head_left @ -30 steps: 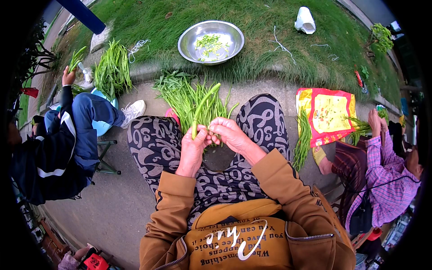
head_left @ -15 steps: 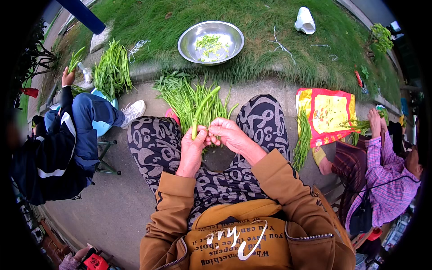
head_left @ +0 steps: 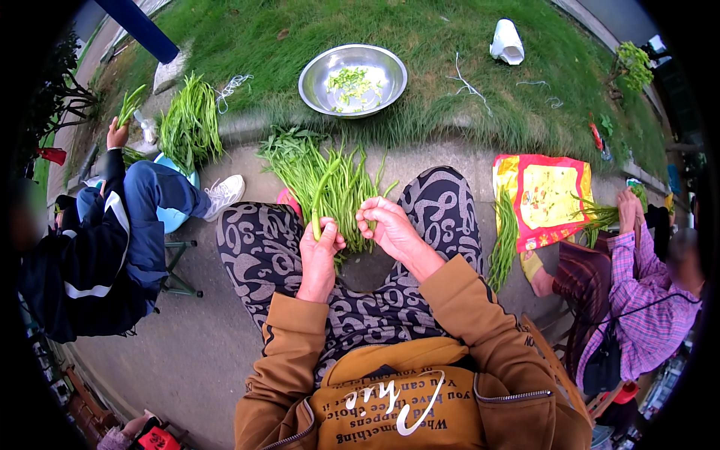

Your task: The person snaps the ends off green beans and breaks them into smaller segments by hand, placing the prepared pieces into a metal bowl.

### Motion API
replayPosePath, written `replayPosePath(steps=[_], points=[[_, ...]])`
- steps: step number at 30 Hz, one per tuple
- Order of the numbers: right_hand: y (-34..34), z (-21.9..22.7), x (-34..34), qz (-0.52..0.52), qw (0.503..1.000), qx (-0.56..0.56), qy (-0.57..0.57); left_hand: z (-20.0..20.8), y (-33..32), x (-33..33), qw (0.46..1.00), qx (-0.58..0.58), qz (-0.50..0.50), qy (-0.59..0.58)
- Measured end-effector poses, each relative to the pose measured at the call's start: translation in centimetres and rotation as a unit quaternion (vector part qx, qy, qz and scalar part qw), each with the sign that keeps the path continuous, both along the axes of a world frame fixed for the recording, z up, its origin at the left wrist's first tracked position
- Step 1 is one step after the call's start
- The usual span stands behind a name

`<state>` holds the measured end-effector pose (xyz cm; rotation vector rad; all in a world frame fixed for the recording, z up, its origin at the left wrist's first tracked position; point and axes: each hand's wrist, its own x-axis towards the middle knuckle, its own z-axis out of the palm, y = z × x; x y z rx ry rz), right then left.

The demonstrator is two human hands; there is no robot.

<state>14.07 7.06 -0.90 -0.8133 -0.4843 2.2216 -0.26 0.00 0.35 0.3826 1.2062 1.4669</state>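
While I'm looking down at my lap, my left hand (head_left: 319, 251) is closed around a single green stalk (head_left: 321, 196), thumb and fingers pinching it low down so the rest stands up and leans away from me. My right hand (head_left: 391, 229) sits just beside it with the fingers curled at the bundle of greens (head_left: 330, 180); I can't tell if it's actually pinching a stem or just resting on the tips. The bundle lies fanned out on the pavement between my knees, leafy ends pointing toward the grass.

Handling-wise, I'd guess these are light and bendy, crisp enough to snap if you fold them hard (the thin leafy tops look floppy and easy to bruise). Best hold is probably on the firmer lower stem, near the cut end, not the leaves.

A metal bowl (head_left: 352, 79) with chopped green bits sits on the grass well past the bundle.
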Motion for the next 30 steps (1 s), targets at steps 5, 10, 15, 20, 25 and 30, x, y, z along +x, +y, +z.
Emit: replayPosePath(steps=[5,10,15,20,25,30], points=[[-0.1,0.2,-0.3,0.020,0.999,-0.011,-0.023,0.1,0.0,-0.1,1.000,-0.019,0.006,0.001],[0.2,-0.5,0.3,0.023,0.999,-0.047,0.007,0.1,-0.1,-0.1,1.000,-0.013,0.005,0.003],[0.4,-1.3,-0.2,-0.025,0.996,-0.064,-0.059,0.0,-0.1,-0.2,1.000,-0.017,0.012,-0.001],[1.2,-1.3,-0.8,-0.050,0.991,-0.097,-0.073,0.1,-0.1,-0.1,1.000,-0.012,0.014,-0.001],[1.7,-1.6,-1.2,-0.079,0.983,-0.134,-0.099,0.2,-0.1,-0.1,1.000,-0.015,0.009,-0.001],[6.3,0.4,-2.5,-0.165,0.971,-0.155,-0.073,0.1,-0.1,-0.2,1.000,-0.021,0.004,0.001]])
